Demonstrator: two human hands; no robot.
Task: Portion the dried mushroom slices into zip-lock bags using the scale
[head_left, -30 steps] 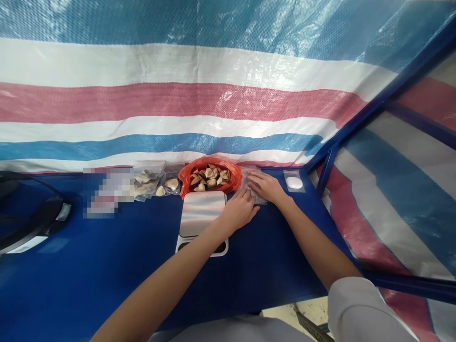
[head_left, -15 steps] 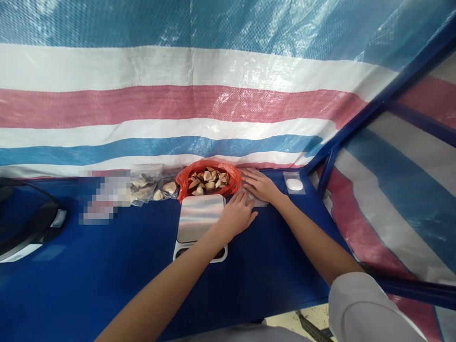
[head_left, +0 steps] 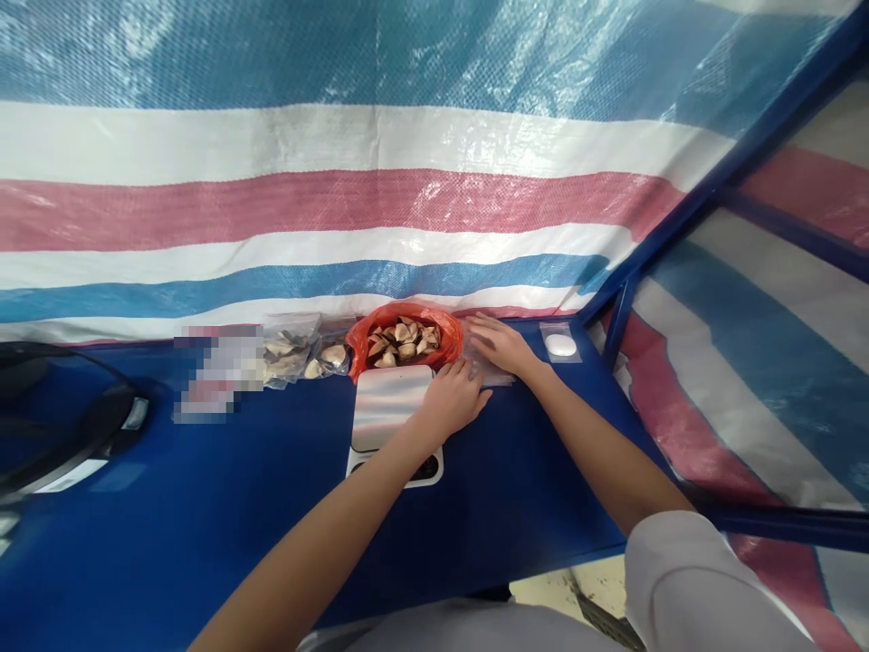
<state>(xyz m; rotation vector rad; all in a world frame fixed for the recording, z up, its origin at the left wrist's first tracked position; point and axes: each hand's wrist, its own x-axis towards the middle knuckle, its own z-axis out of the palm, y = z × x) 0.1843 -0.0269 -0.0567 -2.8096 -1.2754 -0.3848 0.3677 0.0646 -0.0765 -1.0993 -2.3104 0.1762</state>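
Note:
My right hand [head_left: 501, 346] lies with its fingers stretched out over clear plastic bags [head_left: 499, 375], just right of an open red plastic bag [head_left: 359, 340]. Inside that bag sit several pale, brown-edged dried pieces [head_left: 405, 331]. Slightly bent, the fingers of my left hand [head_left: 456, 396] rest at the left edge of the clear bags, with the thumb apart. My left wrist passes over the right side of a white digital scale [head_left: 392, 407] with a bare metal plate. My forearm hides part of its front panel.
Filled clear bags of dried pieces [head_left: 289, 355] lie left of the red bag, beside a blurred-out patch. A small bag with a white round item [head_left: 560, 346] is at the right. Black headgear [head_left: 74, 444] sits far left on the blue table [head_left: 272, 480]. Striped sheeting rises behind.
The view has shifted slightly, so the table items appear a little further right. Both hands stay at the clear bags, with only slight finger movement.

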